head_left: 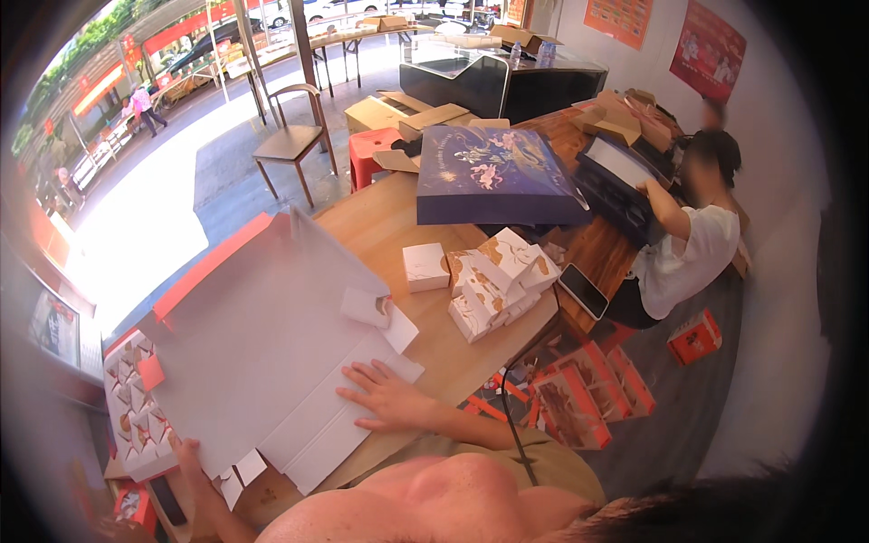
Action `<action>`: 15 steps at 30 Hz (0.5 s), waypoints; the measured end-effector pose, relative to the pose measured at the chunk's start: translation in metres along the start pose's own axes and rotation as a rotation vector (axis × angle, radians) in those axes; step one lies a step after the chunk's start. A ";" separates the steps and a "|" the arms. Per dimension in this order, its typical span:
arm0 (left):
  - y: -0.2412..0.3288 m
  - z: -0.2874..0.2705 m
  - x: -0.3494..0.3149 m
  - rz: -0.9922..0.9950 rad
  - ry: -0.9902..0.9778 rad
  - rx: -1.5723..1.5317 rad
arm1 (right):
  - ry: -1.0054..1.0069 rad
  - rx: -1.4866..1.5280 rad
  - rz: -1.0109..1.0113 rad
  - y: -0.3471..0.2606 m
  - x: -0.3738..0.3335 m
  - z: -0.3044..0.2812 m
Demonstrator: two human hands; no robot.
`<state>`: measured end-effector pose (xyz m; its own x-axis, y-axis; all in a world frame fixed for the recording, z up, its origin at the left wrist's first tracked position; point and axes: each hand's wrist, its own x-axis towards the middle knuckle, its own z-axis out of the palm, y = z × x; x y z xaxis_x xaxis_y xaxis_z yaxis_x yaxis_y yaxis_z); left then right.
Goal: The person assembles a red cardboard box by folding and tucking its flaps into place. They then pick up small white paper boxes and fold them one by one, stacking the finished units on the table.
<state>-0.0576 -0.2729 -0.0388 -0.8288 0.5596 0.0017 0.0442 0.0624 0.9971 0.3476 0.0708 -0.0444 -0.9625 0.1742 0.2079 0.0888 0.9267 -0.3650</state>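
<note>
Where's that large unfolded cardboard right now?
In the head view, the cardboard sits left of centre on the table, left of the small box pile, with your right hand on its near side.

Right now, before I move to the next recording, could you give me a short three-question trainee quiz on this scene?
1. Which of the wearer's hands lies with fingers spread on the large, white, unfolded cardboard sheet?

2. True or false: the black-screened rectangular phone lies beside the pile of small white-and-gold cardboard boxes.

3. The large, flat box with gold and pink artwork, beyond that pile, is mainly: A) bright green; B) dark purple-blue; C) plain white.

Key: 1. The right hand. 2. True. 3. B.
</note>
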 end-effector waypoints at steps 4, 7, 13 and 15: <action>-0.003 -0.002 -0.001 0.000 0.025 -0.027 | -0.004 -0.011 0.001 -0.004 0.001 -0.005; -0.002 -0.005 -0.009 -0.006 0.025 -0.057 | 0.011 0.004 0.011 -0.007 -0.001 -0.008; -0.003 -0.015 -0.017 -0.013 0.049 -0.108 | 0.213 0.109 -0.099 -0.009 0.003 -0.013; -0.004 -0.015 -0.017 0.011 0.064 -0.118 | 0.336 0.098 -0.180 -0.009 0.005 -0.013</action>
<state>-0.0516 -0.2950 -0.0421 -0.8624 0.5060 0.0136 -0.0097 -0.0433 0.9990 0.3456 0.0677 -0.0285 -0.8213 0.1258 0.5565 -0.1145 0.9192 -0.3767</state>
